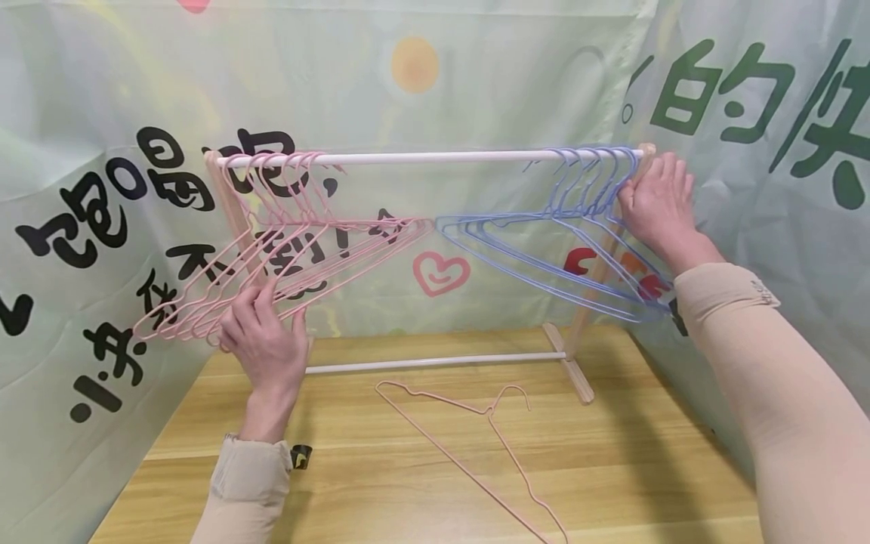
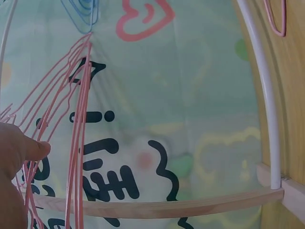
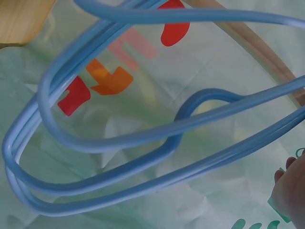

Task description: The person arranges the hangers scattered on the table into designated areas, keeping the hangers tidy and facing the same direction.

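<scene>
Several pink hangers point(image 1: 272, 257) hang from the white top rod point(image 1: 435, 158) of a small wooden clothes rack point(image 1: 581, 310), bunched at its left end. Against their lower front part, my left hand point(image 1: 265, 332) touches the wires with fingers pointing up and thumb apart; the left wrist view shows the thumb point(image 2: 35, 149) beside the wires. Several blue hangers point(image 1: 571, 219) hang at the rod's right end and fill the right wrist view. My right hand point(image 1: 658, 200) grips the top of the right post, thumb on one side and fingers on the other. One loose pink hanger point(image 1: 445, 449) lies on the table.
The rack stands on a wood-grain table point(image 1: 367, 483), with a white lower rod point(image 1: 435, 362) and a wooden foot point(image 1: 578, 378) at the right. Printed cloth point(image 1: 367, 91) surrounds the back and sides. A small black item point(image 1: 301, 456) shows near my left cuff.
</scene>
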{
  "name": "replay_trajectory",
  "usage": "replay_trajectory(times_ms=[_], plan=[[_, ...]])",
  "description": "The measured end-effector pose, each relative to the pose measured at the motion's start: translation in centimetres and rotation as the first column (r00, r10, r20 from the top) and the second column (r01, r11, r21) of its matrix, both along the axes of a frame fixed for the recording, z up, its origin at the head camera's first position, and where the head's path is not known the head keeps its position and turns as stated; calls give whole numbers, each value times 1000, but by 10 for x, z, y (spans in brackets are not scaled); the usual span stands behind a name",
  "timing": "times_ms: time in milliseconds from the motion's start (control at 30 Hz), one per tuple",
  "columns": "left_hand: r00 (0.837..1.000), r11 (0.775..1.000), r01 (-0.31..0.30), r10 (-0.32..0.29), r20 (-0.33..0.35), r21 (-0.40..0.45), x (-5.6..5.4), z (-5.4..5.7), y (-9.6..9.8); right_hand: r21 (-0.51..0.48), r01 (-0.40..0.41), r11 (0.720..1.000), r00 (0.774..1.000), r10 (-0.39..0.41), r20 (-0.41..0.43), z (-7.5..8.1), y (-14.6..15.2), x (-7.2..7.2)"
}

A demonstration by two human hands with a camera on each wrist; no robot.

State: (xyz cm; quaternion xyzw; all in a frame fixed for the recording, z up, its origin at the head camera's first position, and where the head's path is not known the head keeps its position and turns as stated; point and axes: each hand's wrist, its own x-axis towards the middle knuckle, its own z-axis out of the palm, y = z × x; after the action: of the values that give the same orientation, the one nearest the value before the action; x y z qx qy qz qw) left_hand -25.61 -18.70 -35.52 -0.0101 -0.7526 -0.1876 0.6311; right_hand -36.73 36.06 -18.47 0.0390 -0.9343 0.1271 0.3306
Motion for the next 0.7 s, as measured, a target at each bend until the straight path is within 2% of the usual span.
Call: replay_trajectory(times_ms=[367,533,700], plan=[[999,999,-3,4,33,-33,-3,-6,-6,3,0,1000,1000,0,-5,0,0,0],[999,999,36,-36,0,-25,-1,-6,-3,9,-3,1000,1000,3,-12,0,1,-1],[993,994,99,-101,-55,-40,3,-10,9,9,-3,1000,1000,4,-22,0,1,-2]])
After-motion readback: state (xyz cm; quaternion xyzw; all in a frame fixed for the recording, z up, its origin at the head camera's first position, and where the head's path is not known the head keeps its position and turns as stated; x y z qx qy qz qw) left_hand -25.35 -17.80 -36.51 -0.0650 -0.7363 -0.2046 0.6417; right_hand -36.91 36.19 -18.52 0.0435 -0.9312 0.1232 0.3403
